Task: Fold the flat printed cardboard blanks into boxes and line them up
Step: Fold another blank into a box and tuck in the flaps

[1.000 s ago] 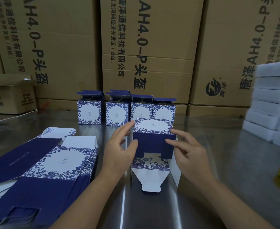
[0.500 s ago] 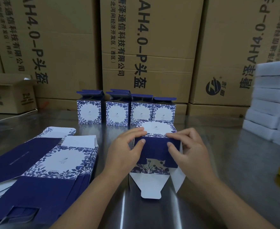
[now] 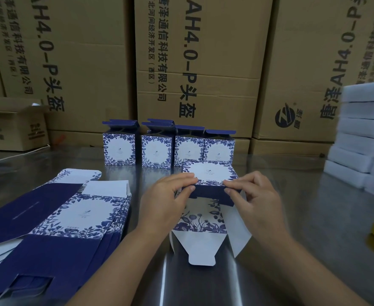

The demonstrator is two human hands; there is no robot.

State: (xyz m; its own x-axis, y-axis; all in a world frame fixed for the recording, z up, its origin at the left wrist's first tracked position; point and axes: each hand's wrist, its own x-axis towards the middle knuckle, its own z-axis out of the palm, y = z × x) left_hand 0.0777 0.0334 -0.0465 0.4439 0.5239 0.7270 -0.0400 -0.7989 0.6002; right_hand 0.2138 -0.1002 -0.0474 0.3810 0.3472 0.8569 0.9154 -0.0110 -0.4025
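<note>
Head: box (image 3: 210, 173) pinched between left hand (image 3: 166, 200), right hand (image 3: 255, 203).

Forearms forward, my left hand (image 3: 164, 202) and right hand (image 3: 256, 205) pinch the blue floral cardboard box (image 3: 210, 173) with curled fingers.

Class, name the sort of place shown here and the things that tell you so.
Probably a warehouse packing station: big printed shipping cartons stacked behind, a pile of flat box blanks, and folded boxes lined up on a steel table.
</note>
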